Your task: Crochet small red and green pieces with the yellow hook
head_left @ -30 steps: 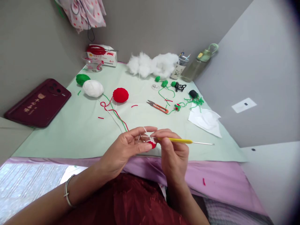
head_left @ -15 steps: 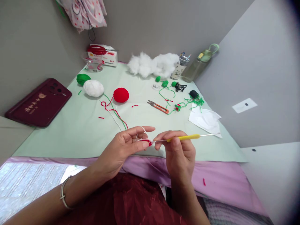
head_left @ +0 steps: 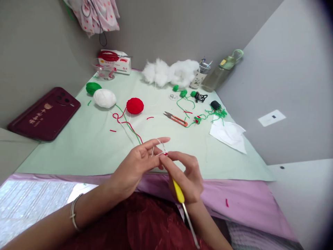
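Note:
My left hand (head_left: 142,159) pinches a small red and white crochet piece (head_left: 165,153) between thumb and fingers. White yarn runs over its raised index finger. Close against it, my right hand (head_left: 186,175) grips a crochet hook (head_left: 178,191) with a yellow handle. The handle's long metal end points down towards my lap, while fingers mostly hide the working end. Right fingertips touch the crochet piece, much of which is covered. Strands lead back towards a red yarn ball (head_left: 135,106), a white yarn ball (head_left: 104,98) and a green yarn ball (head_left: 93,89).
Orange thread snips (head_left: 175,119) lie mid-table, near small green crochet pieces (head_left: 183,93). White stuffing (head_left: 170,73), a pen cup (head_left: 199,77) and a bottle (head_left: 220,73) stand behind. A phone (head_left: 44,113) rests at left; white paper (head_left: 227,135) lies at right.
My right hand has turned and moved left, up against the crochet piece. The hook's handle has swung from pointing right to pointing down. My left hand stays nearly in place.

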`<state>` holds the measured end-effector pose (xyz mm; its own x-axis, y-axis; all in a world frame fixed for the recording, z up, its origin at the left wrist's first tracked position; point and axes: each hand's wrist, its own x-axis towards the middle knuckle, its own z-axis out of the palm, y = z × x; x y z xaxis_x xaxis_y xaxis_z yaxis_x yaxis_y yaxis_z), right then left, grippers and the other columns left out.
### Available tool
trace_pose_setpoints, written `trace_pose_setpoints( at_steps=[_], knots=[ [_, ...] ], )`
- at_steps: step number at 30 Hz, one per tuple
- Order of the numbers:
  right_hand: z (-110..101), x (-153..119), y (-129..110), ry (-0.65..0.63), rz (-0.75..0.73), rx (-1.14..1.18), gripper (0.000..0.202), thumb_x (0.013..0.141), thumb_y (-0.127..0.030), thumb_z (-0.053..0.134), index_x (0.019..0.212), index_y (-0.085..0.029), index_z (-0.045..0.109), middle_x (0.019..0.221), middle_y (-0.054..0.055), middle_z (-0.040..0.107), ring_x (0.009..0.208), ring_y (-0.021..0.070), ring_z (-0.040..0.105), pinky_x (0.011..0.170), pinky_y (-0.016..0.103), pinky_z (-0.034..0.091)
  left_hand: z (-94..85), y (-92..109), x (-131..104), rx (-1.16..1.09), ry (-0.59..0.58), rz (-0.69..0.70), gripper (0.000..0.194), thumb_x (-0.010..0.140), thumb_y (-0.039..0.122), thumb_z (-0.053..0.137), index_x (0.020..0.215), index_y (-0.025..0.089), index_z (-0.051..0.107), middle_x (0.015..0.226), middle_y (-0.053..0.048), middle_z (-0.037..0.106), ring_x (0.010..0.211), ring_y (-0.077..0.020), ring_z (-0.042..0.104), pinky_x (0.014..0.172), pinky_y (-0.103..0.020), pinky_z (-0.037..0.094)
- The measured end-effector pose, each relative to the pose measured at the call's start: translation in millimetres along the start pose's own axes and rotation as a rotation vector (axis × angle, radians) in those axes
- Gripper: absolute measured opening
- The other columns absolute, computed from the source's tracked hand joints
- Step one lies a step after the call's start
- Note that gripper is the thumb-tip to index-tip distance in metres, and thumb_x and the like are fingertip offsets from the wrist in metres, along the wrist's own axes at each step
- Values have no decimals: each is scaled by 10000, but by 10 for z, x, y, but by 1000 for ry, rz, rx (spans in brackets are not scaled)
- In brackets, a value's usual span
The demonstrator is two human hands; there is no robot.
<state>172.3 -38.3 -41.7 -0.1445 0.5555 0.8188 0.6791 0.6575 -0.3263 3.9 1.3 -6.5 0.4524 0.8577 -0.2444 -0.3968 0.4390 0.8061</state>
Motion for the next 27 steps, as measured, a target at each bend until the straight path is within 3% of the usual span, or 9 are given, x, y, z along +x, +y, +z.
trace_pose_setpoints(
  at_steps=[3, 6, 12, 15, 19, 24, 27],
  knots=[
    [-17, 85, -23, 80, 215, 273, 301, 1026, -117, 572, 1219, -262, 751, 1020, 60, 754, 900, 197, 720, 749, 351, 615, -33, 29, 23, -89, -30, -110, 421, 858, 279, 855, 1271, 229, 790, 725, 46, 577, 625, -68, 479, 685, -214, 436],
    [-20, 174, -18, 190, 444, 620, 228, 1055, -183, 556, 1078, -255, 771, 878, 15, 716, 726, 150, 665, 660, 317, 557, -36, 51, 24, -54, -22, -63, 388, 854, 260, 856, 1239, 259, 810, 799, 31, 609, 684, -70, 539, 662, -198, 415],
    [32, 191, 30, 184, 610, 869, 191, 1052, -230, 598, 1029, -254, 787, 936, 15, 736, 717, 119, 675, 661, 286, 554, -23, 22, 18, 33, -32, -17, 348, 869, 254, 839, 1211, 314, 825, 839, 35, 600, 740, -80, 562, 742, -217, 451],
    [41, 179, 22, 155, 597, 864, 183, 1047, -224, 606, 1025, -252, 785, 938, 13, 737, 716, 119, 681, 656, 284, 564, -25, -7, 32, 36, -42, 20, 347, 864, 242, 843, 1200, 327, 828, 849, 34, 608, 757, -85, 568, 760, -222, 459],
    [61, 187, 3, 123, 504, 694, 178, 1030, -192, 626, 1036, -248, 795, 961, 26, 760, 823, 146, 702, 732, 305, 580, -14, -21, 35, 19, -41, 41, 335, 854, 231, 852, 1176, 320, 835, 851, 24, 636, 789, -102, 588, 759, -228, 473],
    [81, 170, -6, 127, 516, 627, 239, 1047, -153, 571, 1061, -275, 776, 884, -8, 723, 713, 122, 665, 656, 285, 564, -2, -13, 24, 15, 19, 42, 344, 838, 253, 882, 1172, 317, 837, 864, 24, 665, 810, -98, 598, 783, -207, 479],
    [96, 104, 0, 73, 321, 339, 295, 1004, -106, 625, 1163, -301, 779, 968, 19, 733, 854, 161, 706, 733, 307, 596, 9, -28, 28, -31, 65, 29, 397, 810, 266, 911, 1196, 300, 828, 833, 26, 664, 715, -69, 531, 677, -169, 433]
  ],
)
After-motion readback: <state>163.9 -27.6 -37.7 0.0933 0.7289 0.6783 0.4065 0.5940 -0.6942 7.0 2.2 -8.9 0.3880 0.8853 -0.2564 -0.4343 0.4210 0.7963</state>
